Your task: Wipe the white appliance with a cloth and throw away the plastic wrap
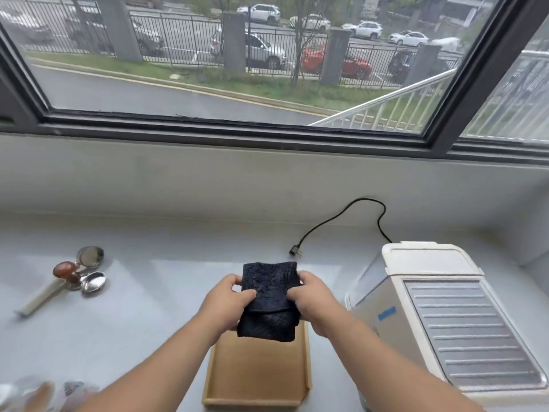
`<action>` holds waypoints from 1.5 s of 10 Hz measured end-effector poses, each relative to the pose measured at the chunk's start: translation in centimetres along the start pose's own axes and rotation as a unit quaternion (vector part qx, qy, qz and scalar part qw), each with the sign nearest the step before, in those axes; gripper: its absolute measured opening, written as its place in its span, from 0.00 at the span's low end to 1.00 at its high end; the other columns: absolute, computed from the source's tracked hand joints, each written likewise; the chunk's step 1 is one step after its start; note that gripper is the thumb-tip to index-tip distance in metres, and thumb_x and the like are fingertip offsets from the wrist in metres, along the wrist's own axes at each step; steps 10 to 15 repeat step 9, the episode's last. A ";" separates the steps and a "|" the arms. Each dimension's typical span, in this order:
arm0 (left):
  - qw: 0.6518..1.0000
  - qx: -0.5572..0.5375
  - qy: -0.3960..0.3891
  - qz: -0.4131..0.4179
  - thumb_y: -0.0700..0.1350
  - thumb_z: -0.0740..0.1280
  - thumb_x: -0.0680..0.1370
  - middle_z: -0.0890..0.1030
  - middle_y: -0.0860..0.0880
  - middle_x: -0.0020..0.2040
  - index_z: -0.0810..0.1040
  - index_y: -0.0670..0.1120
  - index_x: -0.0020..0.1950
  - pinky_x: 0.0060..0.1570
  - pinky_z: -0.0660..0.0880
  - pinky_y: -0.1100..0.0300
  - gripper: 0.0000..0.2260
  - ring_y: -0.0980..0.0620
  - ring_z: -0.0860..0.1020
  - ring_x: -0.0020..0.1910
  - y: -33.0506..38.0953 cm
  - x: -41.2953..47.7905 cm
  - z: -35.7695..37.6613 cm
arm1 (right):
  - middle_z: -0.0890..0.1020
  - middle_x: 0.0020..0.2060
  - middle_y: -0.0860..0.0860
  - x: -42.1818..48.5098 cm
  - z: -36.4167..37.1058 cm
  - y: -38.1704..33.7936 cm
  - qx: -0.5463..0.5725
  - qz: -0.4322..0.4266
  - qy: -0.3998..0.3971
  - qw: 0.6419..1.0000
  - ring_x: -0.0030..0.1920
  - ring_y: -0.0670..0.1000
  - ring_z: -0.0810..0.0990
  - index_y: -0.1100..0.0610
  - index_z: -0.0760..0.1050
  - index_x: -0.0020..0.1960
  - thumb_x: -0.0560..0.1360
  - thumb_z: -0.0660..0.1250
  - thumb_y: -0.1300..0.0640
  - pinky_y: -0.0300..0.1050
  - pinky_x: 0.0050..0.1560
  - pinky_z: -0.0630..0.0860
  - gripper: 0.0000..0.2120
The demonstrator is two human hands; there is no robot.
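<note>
A folded dark cloth [269, 298] is held up in the middle of the view, above an open wooden tray. My left hand [227, 304] grips its left edge and my right hand [312, 303] grips its right edge. The white appliance [433, 310] stands at the right on the counter, with a ribbed metal plate on top and a blue label on its side. Its black power cord [341, 217] lies unplugged behind it. A crumpled clear plastic wrap [35, 395] shows blurred at the bottom left corner.
A shallow wooden tray [258, 379] sits below the cloth near the counter's front edge. At the left lie a portafilter, a wooden-knobbed tamper [66, 272] and a metal cup. A large window fills the wall behind the counter.
</note>
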State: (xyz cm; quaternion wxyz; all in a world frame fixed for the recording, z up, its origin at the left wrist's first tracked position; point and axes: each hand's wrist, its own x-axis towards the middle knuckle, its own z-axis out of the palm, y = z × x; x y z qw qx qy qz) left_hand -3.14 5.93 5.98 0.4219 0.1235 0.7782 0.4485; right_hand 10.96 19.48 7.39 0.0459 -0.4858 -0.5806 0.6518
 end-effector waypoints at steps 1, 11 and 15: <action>1.000 0.013 0.005 -0.019 0.45 0.71 0.79 0.86 0.49 0.50 0.78 0.51 0.52 0.42 0.86 0.43 0.04 0.46 0.85 0.44 -2.3 0.7 0.3 | 0.85 0.51 0.61 1.1 0.7 2.4 -0.009 0.018 -0.010 1.000 0.41 0.58 0.81 0.51 0.78 0.55 0.70 0.58 0.69 0.53 0.37 0.77 0.20; 0.957 0.288 0.031 -0.019 0.58 0.69 0.74 0.81 0.56 0.59 0.77 0.56 0.63 0.53 0.78 0.56 0.18 0.52 0.80 0.53 -6.1 1.2 0.5 | 0.79 0.52 0.42 2.9 1.0 8.0 -0.277 -0.018 0.034 0.960 0.46 0.45 0.80 0.48 0.72 0.72 0.76 0.61 0.56 0.38 0.37 0.74 0.24; 0.957 0.288 0.031 -0.019 0.58 0.69 0.74 0.81 0.56 0.59 0.77 0.56 0.63 0.53 0.78 0.56 0.18 0.52 0.80 0.53 -6.1 1.2 0.5 | 0.79 0.52 0.42 2.9 1.0 8.0 -0.277 -0.018 0.034 0.960 0.46 0.45 0.80 0.48 0.72 0.72 0.76 0.61 0.56 0.38 0.37 0.74 0.24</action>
